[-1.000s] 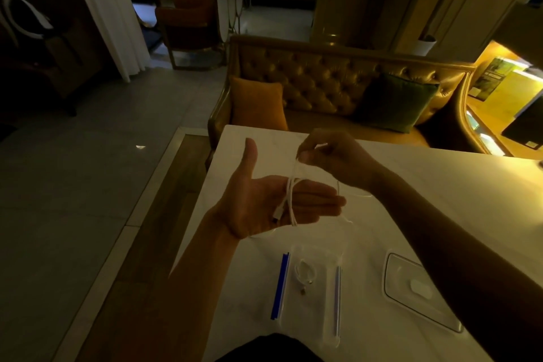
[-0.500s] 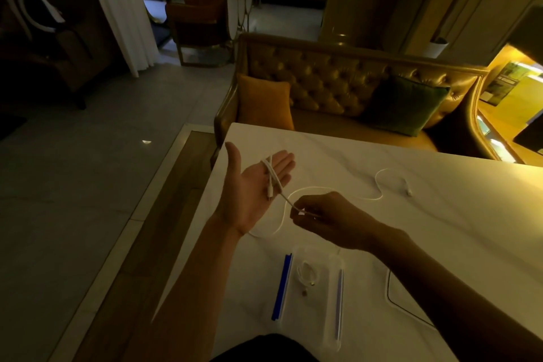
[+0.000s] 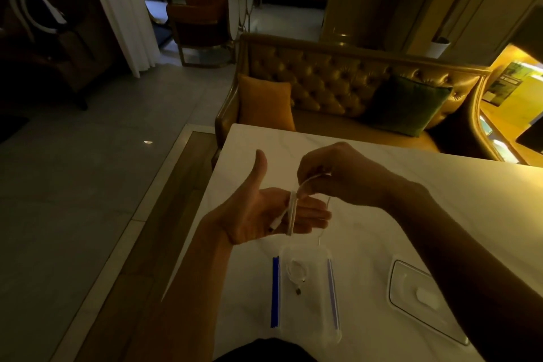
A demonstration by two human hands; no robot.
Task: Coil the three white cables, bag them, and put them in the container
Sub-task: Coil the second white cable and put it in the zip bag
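Observation:
My left hand (image 3: 264,214) is held palm up over the white table (image 3: 426,200), fingers straight and thumb raised. A white cable (image 3: 291,214) is looped around those fingers, with one plug end lying on the palm. My right hand (image 3: 332,173) pinches the cable just above the left fingers, and a loose strand hangs down toward the table. Below the hands lies a clear zip bag (image 3: 308,303) with blue strips, and a small coiled white cable (image 3: 295,272) is inside it. A clear container lid (image 3: 411,294) lies to the right, partly hidden by my right forearm.
A tufted leather sofa (image 3: 338,76) with an orange cushion (image 3: 264,103) and a green cushion (image 3: 408,106) stands behind the table. The table's left edge drops to a tiled floor (image 3: 88,170). Chairs and other tables stand far back.
My right hand rose from near the table to above the left fingers, bringing the cable over them. The strand that trailed across the table has been drawn in.

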